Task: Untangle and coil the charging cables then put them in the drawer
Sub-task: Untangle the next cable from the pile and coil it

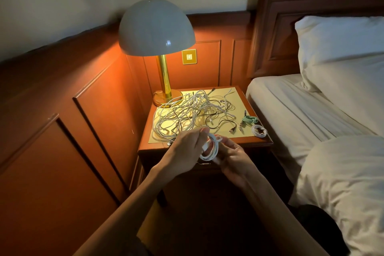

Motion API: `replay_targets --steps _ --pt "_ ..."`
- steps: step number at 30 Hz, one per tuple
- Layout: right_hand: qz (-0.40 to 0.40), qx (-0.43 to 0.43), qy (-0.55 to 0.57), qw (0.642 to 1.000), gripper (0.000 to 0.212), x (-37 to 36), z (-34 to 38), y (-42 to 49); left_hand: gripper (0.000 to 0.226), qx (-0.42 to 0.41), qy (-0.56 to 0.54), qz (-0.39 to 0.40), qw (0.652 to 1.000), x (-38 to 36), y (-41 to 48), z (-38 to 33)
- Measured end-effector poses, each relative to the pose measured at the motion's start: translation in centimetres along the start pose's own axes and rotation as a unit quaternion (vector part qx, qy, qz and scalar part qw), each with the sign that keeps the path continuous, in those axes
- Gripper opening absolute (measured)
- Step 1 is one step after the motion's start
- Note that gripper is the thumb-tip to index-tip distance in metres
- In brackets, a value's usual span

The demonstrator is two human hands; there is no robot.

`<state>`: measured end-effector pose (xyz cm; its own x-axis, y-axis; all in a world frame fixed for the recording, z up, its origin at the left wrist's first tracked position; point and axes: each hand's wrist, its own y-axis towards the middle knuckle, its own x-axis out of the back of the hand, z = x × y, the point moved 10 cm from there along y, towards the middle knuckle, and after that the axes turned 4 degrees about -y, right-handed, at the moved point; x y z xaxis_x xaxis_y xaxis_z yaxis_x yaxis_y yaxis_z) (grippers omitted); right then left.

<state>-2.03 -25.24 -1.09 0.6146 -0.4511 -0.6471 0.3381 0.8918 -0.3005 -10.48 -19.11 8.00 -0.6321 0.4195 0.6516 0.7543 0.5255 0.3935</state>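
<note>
Left grip [185, 149] and right grip [234, 156] pinch my coiled white cable [211, 147] before the table [239, 143] so its loops hold | tangled cables [187, 110] wait behind | green coil [250, 119], white coil [259, 130] set aside right

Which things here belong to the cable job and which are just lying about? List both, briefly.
Job: white coil held by left hand and right hand; tangled cables; green coiled cable; small white coiled cable.
Lying about: lamp; wall switch; pillow.

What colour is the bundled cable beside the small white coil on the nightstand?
The bundled cable is mint green, head view.
</note>
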Motion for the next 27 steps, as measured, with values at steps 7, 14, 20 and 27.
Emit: replay_targets --steps 7,14,20,27 --pt "0.042 -0.043 0.005 0.998 0.021 -0.7 -1.3 0.1 0.048 0.065 -0.055 0.020 0.996 -0.7 -0.4 2.7" --pt "0.077 -0.064 -0.021 0.995 0.044 -1.0 -1.4 -0.4 0.046 -0.021 0.125 -0.075 0.989 0.5 0.3 1.3" --pt "0.019 0.084 -0.405 0.910 0.018 -1.5 2.0 -0.6 0.034 0.028 0.083 -0.065 0.994 -0.2 0.4 2.4" --pt "-0.100 0.224 -0.747 0.618 0.020 -3.4 2.1 -1.9 0.038 0.398 -0.338 -0.133 0.843 -3.4 0.4 8.3"
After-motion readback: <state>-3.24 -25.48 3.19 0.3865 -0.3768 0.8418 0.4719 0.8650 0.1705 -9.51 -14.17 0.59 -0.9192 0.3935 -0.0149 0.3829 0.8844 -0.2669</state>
